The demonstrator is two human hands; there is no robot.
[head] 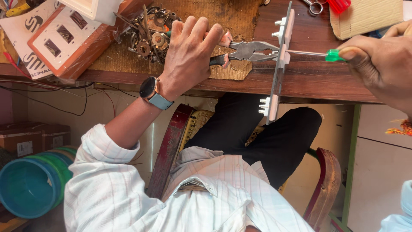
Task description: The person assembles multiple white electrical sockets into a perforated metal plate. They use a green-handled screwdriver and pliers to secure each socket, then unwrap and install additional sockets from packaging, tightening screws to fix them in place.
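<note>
Switch plate (278, 73) gripped by pliers (249, 50) and screwdriver (315, 54), near a white label (32, 25).

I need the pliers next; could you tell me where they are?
In the left hand, top centre, the pliers meet the plate opposite the screwdriver.

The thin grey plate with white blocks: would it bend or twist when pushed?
Probably stiff: the grey plate looks straight along its length. Likely to pivot if pushed, since only the pliers and screwdriver meet it near one end. The white blocks probably weight it unevenly.
</note>
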